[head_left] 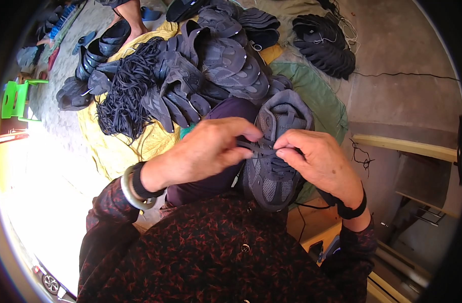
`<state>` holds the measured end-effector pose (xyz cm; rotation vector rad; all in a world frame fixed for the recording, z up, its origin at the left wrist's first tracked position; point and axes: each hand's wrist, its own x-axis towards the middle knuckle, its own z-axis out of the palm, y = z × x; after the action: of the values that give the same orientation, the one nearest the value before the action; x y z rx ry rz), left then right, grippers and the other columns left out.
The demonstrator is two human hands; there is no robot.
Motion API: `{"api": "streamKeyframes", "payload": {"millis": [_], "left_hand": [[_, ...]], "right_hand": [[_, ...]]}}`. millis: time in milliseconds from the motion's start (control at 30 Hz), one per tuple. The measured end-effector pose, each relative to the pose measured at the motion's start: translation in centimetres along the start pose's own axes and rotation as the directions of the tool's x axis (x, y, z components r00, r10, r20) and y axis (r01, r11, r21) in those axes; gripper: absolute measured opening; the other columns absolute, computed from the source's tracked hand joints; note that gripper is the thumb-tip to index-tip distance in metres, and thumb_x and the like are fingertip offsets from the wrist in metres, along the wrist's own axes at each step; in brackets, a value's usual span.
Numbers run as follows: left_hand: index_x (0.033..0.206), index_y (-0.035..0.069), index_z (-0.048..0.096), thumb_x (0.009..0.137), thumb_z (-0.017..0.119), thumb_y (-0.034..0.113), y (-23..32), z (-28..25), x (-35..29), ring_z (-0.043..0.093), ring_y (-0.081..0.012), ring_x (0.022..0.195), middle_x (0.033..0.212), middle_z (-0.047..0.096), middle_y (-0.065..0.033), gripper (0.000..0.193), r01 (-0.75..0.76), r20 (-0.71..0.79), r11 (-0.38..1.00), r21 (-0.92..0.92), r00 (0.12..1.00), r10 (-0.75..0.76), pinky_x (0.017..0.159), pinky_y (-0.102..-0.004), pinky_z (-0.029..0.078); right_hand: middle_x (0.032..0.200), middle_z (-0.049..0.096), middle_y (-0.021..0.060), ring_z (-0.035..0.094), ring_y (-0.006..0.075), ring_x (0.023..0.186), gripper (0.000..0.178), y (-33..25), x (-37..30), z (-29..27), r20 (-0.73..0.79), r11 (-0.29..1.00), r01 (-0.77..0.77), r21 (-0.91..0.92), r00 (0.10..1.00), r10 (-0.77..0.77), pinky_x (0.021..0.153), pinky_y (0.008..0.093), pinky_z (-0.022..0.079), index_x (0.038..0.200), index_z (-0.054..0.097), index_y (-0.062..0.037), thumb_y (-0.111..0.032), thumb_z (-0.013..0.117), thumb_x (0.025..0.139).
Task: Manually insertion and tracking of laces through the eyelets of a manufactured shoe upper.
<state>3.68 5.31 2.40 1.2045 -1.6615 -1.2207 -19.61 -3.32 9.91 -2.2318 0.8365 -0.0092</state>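
Note:
A dark grey mesh shoe (272,190) lies before me with its toe toward my body and its padded collar pointing away. My left hand (203,151) is at the left side of the shoe, with thumb and forefinger closing around a dark flat shoelace (259,149). My right hand (319,160) pinches the lace between thumb and fingertips over the eyelet rows. The lace stretches across the tongue between both hands. More lacing crosses the shoe below my right fingertips, partly hidden by them.
Beyond the shoe, a heap of dark shoe uppers (231,65) and a tangle of black laces (127,93) lie on a yellow sheet (102,144). Stacked dark pieces (324,45) lie at far right. Another person's foot (133,20) is at the top. A wooden stool (311,222) stands at lower right.

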Motion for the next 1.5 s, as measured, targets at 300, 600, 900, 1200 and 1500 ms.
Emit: {"api": "streamKeyframes", "payload": {"millis": [300, 600, 900, 1200, 1500], "left_hand": [[0.105, -0.001, 0.067, 0.097, 0.068, 0.009, -0.7, 2.4, 2.4, 0.069, -0.0223, 0.07, 0.079, 0.069, -0.0143, 0.013, 0.217, 0.147, 0.953, -0.213, 0.971, -0.188, 0.068, -0.0371, 0.054], [0.098, 0.0, 0.071, 0.099, 0.069, 0.016, -3.3, 3.5, 1.2, 0.057, -0.0044, 0.073, 0.077, 0.067, -0.0006, 0.016, 0.157, 0.035, 0.969, -0.192, 0.988, -0.153, 0.066, -0.0261, 0.049], [0.098, 0.003, 0.071, 0.097, 0.072, 0.018, -3.6, 3.3, 1.3, 0.053, -0.0028, 0.07, 0.074, 0.066, 0.0019, 0.015, 0.212, 0.077, 0.947, -0.242, 0.977, -0.199, 0.062, -0.0257, 0.045], [0.092, 0.001, 0.067, 0.091, 0.071, 0.009, -3.3, 3.2, 1.8, 0.065, -0.0169, 0.07, 0.077, 0.068, -0.0095, 0.009, 0.204, 0.122, 0.96, -0.19, 0.976, -0.183, 0.066, -0.0341, 0.051], [0.09, 0.003, 0.066, 0.093, 0.072, 0.015, -2.4, 4.0, 2.8, 0.065, -0.0297, 0.067, 0.074, 0.065, -0.0145, 0.014, 0.069, 0.016, 0.998, 0.002, 0.997, -0.069, 0.063, -0.0394, 0.049]], "right_hand": [[0.085, 0.066, 0.0131, 0.066, 0.0355, 0.076, 0.01, 0.4, -0.4, 0.9, -0.07, 0.996, -0.02, -0.089, 0.997, 0.013, 0.067, 0.0426, 0.051, 0.092, 0.066, -0.0036, -0.014, 0.068, 0.092], [0.084, 0.061, 0.0087, 0.066, 0.0299, 0.076, 0.007, 1.2, -1.3, 2.4, -0.175, 0.974, 0.027, -0.226, 0.982, -0.068, 0.066, 0.0402, 0.052, 0.089, 0.067, -0.0045, -0.009, 0.071, 0.087], [0.08, 0.061, 0.0078, 0.066, 0.028, 0.073, 0.01, 1.5, -1.1, 4.0, -0.287, 0.976, 0.019, -0.218, 0.954, -0.083, 0.064, 0.0372, 0.053, 0.089, 0.069, -0.0048, -0.002, 0.074, 0.08], [0.078, 0.063, 0.0066, 0.066, 0.0259, 0.069, 0.011, 1.6, -0.7, 4.8, -0.357, 0.981, -0.017, -0.192, 0.933, -0.053, 0.063, 0.0351, 0.052, 0.087, 0.072, -0.0049, -0.002, 0.076, 0.077], [0.08, 0.063, 0.0068, 0.066, 0.0271, 0.073, 0.011, 1.8, -0.8, 5.0, -0.356, 0.982, -0.034, -0.185, 0.934, -0.034, 0.065, 0.0366, 0.052, 0.088, 0.071, -0.0051, -0.003, 0.076, 0.078]]}}
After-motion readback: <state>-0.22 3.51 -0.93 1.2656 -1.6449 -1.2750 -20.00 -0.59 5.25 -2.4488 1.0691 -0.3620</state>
